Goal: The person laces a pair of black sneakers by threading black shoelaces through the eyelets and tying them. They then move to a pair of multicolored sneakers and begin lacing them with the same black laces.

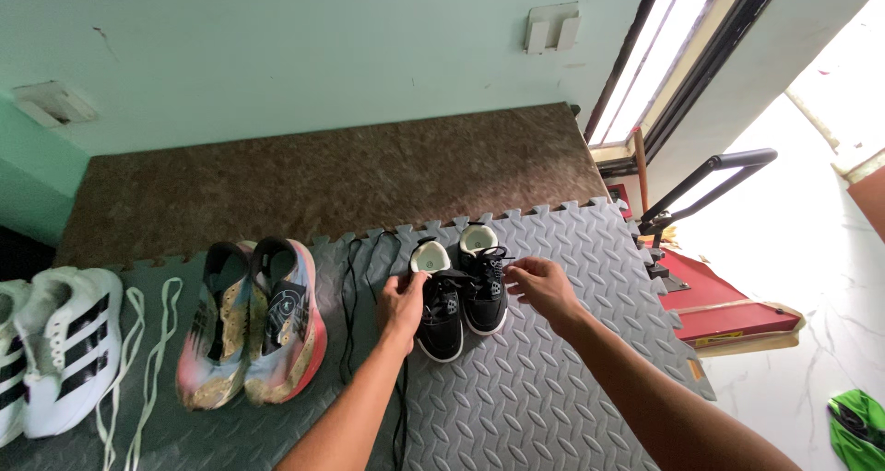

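Observation:
Two small black sneakers with white soles sit side by side on a grey foam mat (553,388). My left hand (401,303) grips the side of the left black sneaker (440,307). My right hand (544,285) pinches a black lace end at the top of the right black sneaker (483,287). A loose black lace (348,314) lies on the mat just left of my left hand and trails down toward the near edge.
A multicoloured pair of running shoes (253,323) lies to the left, then two white laces (138,351) and a white pair with black stripes (55,351). Brown carpet (323,176) runs behind the mat. A red object and a black handle (710,171) stand at right.

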